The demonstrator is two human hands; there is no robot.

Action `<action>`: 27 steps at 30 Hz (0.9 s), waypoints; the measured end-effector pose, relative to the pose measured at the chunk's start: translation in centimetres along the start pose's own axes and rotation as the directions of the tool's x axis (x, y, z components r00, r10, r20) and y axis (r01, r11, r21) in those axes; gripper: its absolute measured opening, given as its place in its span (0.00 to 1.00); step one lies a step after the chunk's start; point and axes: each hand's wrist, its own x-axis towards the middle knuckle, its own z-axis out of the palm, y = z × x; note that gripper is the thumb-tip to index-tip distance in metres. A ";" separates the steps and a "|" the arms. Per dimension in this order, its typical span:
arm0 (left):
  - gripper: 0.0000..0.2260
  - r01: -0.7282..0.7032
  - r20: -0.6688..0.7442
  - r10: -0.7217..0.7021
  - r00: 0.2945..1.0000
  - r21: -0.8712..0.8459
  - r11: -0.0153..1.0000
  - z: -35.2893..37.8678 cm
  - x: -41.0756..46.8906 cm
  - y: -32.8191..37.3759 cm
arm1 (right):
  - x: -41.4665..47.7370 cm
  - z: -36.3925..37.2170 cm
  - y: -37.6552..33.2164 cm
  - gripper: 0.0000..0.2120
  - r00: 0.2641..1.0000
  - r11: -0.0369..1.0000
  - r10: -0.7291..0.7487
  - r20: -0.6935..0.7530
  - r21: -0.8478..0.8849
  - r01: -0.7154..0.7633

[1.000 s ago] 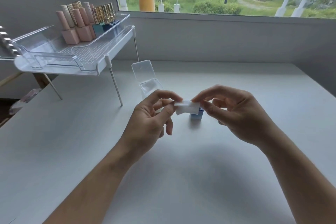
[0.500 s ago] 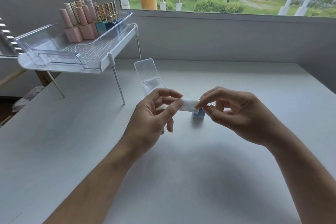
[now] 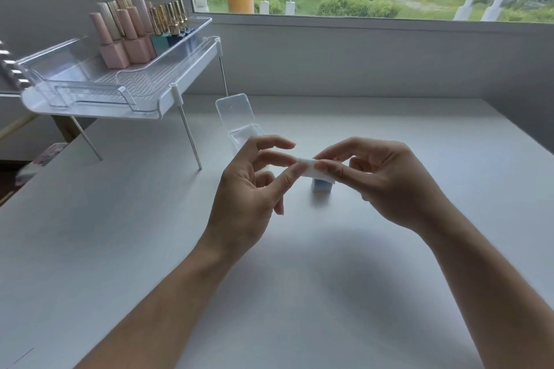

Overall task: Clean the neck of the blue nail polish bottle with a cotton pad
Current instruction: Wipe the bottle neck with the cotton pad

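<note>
- Holding, item one: cotton pad [image 3: 310,166], white, stretched between both hands. The left hand [image 3: 248,189] pinches its left end with thumb and a fingertip, the other fingers loosely spread. The right hand [image 3: 389,183] pinches its right end.
- Item two: blue nail polish bottle [image 3: 321,187], upright on the table [image 3: 299,293], directly beneath the pad. Only the blue body shows; the neck is hidden by the pad and the right fingers.
- Relation: bottle axis vertical, pad lying crosswise above it; right fingertips nearer. A short downward move is judged enough.
- Sundries: clear box [image 3: 236,117], lid raised, just beyond the left hand.
</note>
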 end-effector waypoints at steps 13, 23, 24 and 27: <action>0.17 0.028 0.047 -0.037 0.998 0.179 0.984 1.4 1.1 -1.0 | 0.2 -2.3 1.6 0.03 0.992 0.998 -0.020 -0.122 -0.054 0.013; 0.16 0.079 0.226 -0.203 0.953 0.462 0.883 2.4 3.4 -1.9 | 0.3 -1.7 4.1 0.05 0.973 0.965 0.008 -0.230 -0.252 -0.068; 0.14 0.087 0.224 -0.208 0.952 0.452 0.888 2.4 3.4 -2.0 | 0.3 -1.5 4.1 0.05 0.975 0.961 0.006 -0.222 -0.268 -0.067; 0.11 0.084 0.230 -0.199 0.953 0.429 0.899 2.3 3.4 -2.2 | 0.6 -1.1 4.4 0.05 0.980 0.951 -0.012 -0.201 -0.305 -0.051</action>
